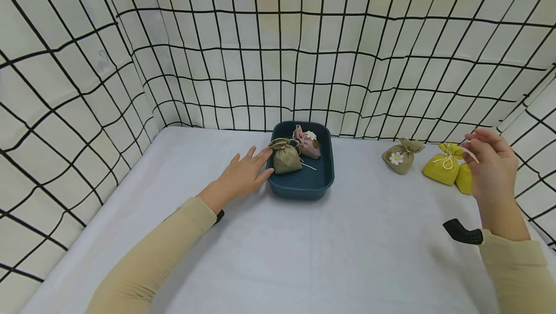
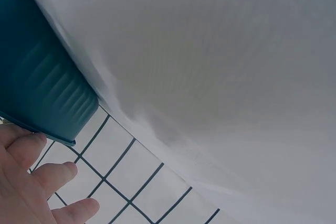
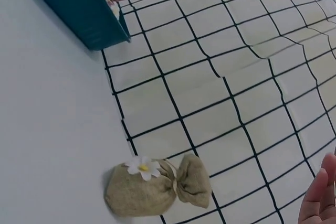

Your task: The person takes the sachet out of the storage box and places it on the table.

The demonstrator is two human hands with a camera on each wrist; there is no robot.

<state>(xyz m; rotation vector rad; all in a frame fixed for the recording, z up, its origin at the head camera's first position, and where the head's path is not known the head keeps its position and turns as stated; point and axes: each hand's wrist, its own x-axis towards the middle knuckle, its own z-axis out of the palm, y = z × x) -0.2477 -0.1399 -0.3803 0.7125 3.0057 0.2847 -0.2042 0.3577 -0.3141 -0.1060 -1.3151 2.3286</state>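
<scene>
My left hand (image 1: 245, 174) lies against the left side of a dark blue plastic bin (image 1: 304, 192), fingers spread and fingertips at its rim. Inside the bin are a tan drawstring pouch (image 1: 286, 159) and a pink pouch (image 1: 307, 143) with a white flower. At the far right, my right hand (image 1: 493, 174) is raised beside two yellow pouches, fingers loosely bent, with no pouch seen in them. One yellow pouch (image 1: 440, 168) has a white bow; the other yellow pouch (image 1: 465, 179) is partly hidden behind the hand. Left of them lies a tan pouch (image 3: 142, 190) with a white flower.
A white cloth (image 1: 312, 251) covers the table. Black wire grid panels (image 1: 278, 63) stand along the back and both sides, close behind the bin and pouches. A black wrist device (image 1: 462, 232) sits at the right cuff.
</scene>
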